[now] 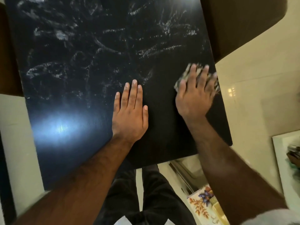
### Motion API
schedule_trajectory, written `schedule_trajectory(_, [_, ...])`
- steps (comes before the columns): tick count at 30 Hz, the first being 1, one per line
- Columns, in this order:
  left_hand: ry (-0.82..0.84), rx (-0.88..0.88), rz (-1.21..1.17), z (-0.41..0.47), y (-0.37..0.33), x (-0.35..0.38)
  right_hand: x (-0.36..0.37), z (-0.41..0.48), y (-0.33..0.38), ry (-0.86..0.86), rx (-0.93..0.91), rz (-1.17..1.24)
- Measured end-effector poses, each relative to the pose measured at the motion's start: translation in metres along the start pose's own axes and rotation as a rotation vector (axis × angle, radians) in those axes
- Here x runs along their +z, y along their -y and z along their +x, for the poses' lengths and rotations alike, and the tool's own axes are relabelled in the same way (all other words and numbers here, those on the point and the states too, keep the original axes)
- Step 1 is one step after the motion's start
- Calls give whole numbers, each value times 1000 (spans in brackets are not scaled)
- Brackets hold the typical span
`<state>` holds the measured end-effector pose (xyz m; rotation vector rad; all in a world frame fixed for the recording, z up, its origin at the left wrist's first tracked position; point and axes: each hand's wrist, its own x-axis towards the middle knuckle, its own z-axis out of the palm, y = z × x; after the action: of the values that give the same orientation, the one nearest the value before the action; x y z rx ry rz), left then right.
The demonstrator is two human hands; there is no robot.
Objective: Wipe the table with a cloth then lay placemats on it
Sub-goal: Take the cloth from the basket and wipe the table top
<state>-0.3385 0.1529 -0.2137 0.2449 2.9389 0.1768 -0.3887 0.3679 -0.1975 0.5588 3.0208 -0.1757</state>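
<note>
White tray (278,159) holds blurred dark items; on the counter (97,62), I see the cloth (179,82) under my flat, spread right hand (194,96); left hand (129,116) flat, empty.

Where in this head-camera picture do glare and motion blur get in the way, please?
Head view: a bluish glare patch washes out the near-left of the table; the right hand and the cloth under its fingers are smeared by motion blur; the left hand, flat on the table, is sharp.
</note>
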Motion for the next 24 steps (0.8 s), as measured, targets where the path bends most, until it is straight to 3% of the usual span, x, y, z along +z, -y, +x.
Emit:
schedule_trajectory(2, [-19, -6, -13, 0, 1, -1, 6, 19, 32, -21, -35, 18])
schedule_trajectory(6, [-80, -17, -166, -3, 3, -7, 16, 8, 94, -43, -293, 23])
schedule_trajectory(8, [-109, -6, -319, -9, 12, -14, 15, -19, 103, 13, -405, 42])
schedule_trajectory(10, [-101, -28, -288, -19, 31, -18, 12, -46, 90, 69, -484, 39])
schedule_trajectory(13, [-62, -107, -81, -32, 73, -18, 8, -76, 50, 110, -449, 0])
schedule_trajectory(17, [-28, -139, 31, -39, 114, -14, 2, -66, 29, 106, -211, -25])
schedule_trajectory(21, [-37, -145, 34, -38, 115, -11, 15, -31, 77, 5, -132, 0])
schedule_trajectory(24, [-49, -151, 20, -37, 116, -12, 25, -36, 140, -28, -287, 10])
